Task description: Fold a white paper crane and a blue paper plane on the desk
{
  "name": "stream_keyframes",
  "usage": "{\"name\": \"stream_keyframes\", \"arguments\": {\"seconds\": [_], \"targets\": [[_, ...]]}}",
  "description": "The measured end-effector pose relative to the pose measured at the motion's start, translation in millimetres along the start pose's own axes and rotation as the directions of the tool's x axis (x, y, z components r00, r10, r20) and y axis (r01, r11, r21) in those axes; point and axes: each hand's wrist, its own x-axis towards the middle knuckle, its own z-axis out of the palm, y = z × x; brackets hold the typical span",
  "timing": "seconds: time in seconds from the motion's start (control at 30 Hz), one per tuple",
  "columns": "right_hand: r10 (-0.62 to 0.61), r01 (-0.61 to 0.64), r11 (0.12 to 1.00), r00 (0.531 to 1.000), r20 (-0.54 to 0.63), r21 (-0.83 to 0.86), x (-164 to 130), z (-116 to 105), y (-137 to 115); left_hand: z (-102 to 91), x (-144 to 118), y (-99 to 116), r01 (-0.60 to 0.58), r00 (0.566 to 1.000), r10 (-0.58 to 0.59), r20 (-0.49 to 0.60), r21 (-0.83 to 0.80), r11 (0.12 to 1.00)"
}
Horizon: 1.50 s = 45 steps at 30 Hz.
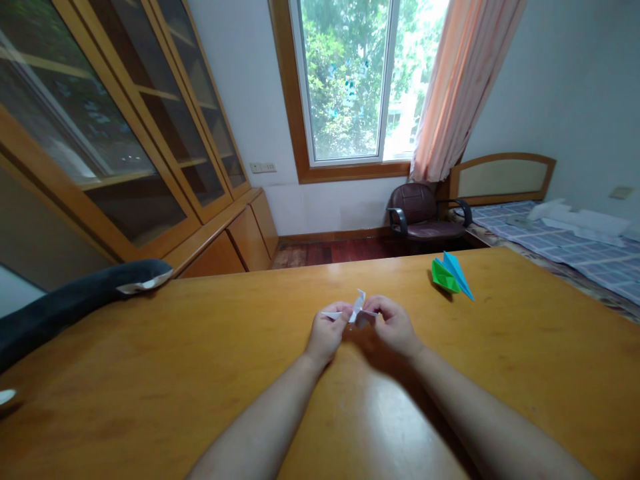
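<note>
White folded paper figure (356,309) sits pinched between your left hand (326,335) and right hand (394,327), fingers closed on it, above the wooden table's (150,373) middle. Green and blue folded paper planes (451,275) lie far right.

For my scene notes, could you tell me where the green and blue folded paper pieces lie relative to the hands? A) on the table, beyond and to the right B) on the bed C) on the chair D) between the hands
A: the green folded paper and blue folded paper lie on the table, beyond and right of the right hand.
</note>
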Motion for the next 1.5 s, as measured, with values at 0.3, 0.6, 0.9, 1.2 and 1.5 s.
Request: {"name": "stream_keyframes", "arguments": {"seconds": [0.3,0.6,0.9,1.2,1.5], "targets": [[0.332,-0.292,0.898,0.941,-0.069,0.330,7,-3,17,4.5,-1,-4,-0.038,0.993,0.044,0.111,-0.054,0.998],[0.430,-0.428,0.767,0.896,0.113,0.477,3,-1,14,5.6,-5,2,-0.146,0.975,0.108,0.194,0.196,0.970],[0.342,-0.363,0.888,0.932,0.123,0.282,-1,8,17,9.2,2,-1,-0.121,0.971,0.122,-0.205,0.019,0.992],[0.431,-0.396,0.798,0.902,0.029,0.455,1,16,16,16.2,-2,1,-0.046,0.994,0.039,-0.107,-0.058,0.997],[0.451,-0.378,0.823,0.888,-0.084,0.425,1,16,14,12.5,0,1,0.207,0.978,-0.204,0.041,-0.280,0.937]]}}
